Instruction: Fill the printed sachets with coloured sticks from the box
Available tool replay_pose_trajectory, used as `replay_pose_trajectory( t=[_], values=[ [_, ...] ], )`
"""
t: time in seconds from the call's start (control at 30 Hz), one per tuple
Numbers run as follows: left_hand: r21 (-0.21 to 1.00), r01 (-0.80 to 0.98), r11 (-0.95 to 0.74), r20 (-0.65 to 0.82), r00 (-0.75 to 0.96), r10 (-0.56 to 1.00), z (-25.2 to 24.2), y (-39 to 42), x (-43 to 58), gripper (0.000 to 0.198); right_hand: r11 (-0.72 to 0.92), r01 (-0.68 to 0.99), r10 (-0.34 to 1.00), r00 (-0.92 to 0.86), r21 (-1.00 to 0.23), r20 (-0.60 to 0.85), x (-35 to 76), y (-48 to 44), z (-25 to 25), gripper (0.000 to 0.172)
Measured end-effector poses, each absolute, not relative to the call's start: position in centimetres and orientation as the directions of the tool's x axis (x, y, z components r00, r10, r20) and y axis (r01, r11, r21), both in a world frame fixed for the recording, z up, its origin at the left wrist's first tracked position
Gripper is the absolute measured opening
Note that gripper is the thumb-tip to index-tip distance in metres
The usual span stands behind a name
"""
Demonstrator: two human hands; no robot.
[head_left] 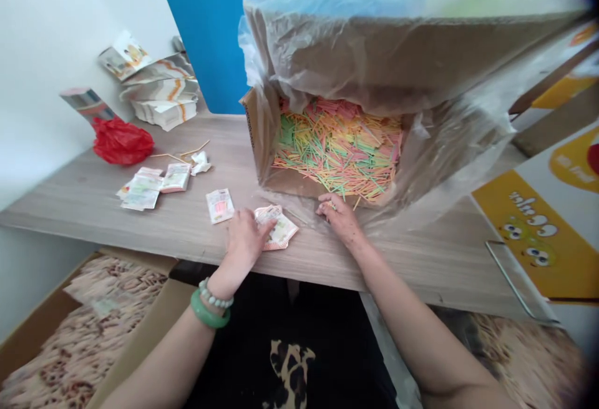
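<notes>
My left hand (244,239) rests on the table with its fingers apart, the thumb touching a small pile of printed packets (282,229). Just beyond its fingertips lies a single clear-fronted packet (219,205) with pink and orange sticks showing inside. My right hand (342,220) is at the front edge of an open cardboard box (256,140), fingers curled inward; what they hold, if anything, cannot be made out. Thin pink, green, yellow and orange sticks (339,147) lie heaped inside the box, which is lined with a clear plastic bag (449,159).
Further left lie more packets (143,188), a crumpled tissue (201,162), a red plastic bag (122,142) and stacked flat cartons (163,93). Below the table's left edge stands a box of beige pieces (88,321). Yellow printed cartons (547,221) border the right side.
</notes>
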State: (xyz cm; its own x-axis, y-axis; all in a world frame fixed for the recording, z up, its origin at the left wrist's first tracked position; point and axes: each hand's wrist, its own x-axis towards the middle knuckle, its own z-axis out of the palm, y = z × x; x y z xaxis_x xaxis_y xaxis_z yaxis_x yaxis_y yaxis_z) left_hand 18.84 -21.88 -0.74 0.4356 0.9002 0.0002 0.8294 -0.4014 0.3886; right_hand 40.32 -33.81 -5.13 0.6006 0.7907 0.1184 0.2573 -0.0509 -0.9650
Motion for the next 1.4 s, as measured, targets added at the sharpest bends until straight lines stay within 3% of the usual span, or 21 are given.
replay_pose_trajectory(
  t=[0.07,0.13,0.27,0.37,0.43,0.6,0.7,0.87,0.97,1.1,1.17,1.27,1.4],
  values=[
    [0.319,0.85,-0.42,0.01,0.44,0.898,-0.9,-22.2,19.9,0.048,-0.072,0.352,0.821,0.553,-0.933,0.145,40.1,-34.0,-5.0,0.019],
    [0.342,0.843,-0.414,-0.001,0.441,0.897,-1.0,-21.9,20.3,0.043,-0.099,0.444,0.828,0.533,-0.89,0.174,39.9,-34.1,-4.8,0.015],
    [0.614,0.729,-0.303,-0.024,0.401,0.916,-1.8,-20.7,19.3,0.022,-0.123,0.5,0.821,0.536,-0.857,0.194,39.8,-34.0,-5.0,0.015],
    [0.749,0.606,-0.266,0.066,0.331,0.941,-2.1,-20.2,18.5,0.011,-0.098,0.465,0.811,0.549,-0.88,0.2,39.9,-34.1,-5.4,0.017],
    [0.815,0.506,-0.283,0.129,0.318,0.939,-1.6,-20.3,18.4,0.015,-0.073,0.421,0.791,0.576,-0.904,0.205,39.8,-34.2,-5.1,0.018],
    [0.964,0.189,-0.187,0.029,0.625,0.78,1.6,-20.9,20.1,0.021,-0.058,0.253,0.849,0.521,-0.966,0.086,37.5,-33.8,-1.0,0.029],
    [0.988,0.059,-0.14,0.058,0.704,0.707,3.0,-21.6,21.7,0.024,-0.021,0.293,0.91,0.402,-0.956,0.103,35.2,-33.2,1.4,0.02],
    [0.979,-0.087,0.184,-0.056,0.756,0.652,2.7,-22.4,23.2,0.031,-0.026,0.219,0.836,0.54,-0.975,0.099,33.7,-32.7,1.0,0.021],
    [0.988,-0.026,0.15,-0.064,0.823,0.565,1.6,-22.5,23.4,0.03,-0.02,0.161,0.839,0.54,-0.987,0.071,34.2,-33.0,-0.4,0.02],
    [0.989,0.045,0.142,-0.124,0.775,0.62,1.1,-22.3,23.2,0.032,0.02,0.137,0.788,0.608,-0.99,0.1,36.1,-33.6,-1.6,0.017],
    [0.973,0.034,0.229,-0.175,0.757,0.63,1.3,-22.3,22.9,0.033,0.003,0.225,0.745,0.65,-0.974,0.152,37.1,-34.0,-2.2,0.016],
    [0.947,0.0,0.32,-0.209,0.757,0.619,1.5,-22.5,22.6,0.035,-0.102,0.415,0.788,0.589,-0.904,0.182,37.9,-34.6,-3.2,0.014],
    [0.986,0.017,0.168,-0.124,0.752,0.648,0.9,-22.8,22.6,0.032,-0.167,0.411,0.779,0.612,-0.896,0.135,38.0,-35.1,-3.9,0.013]
  ],
)
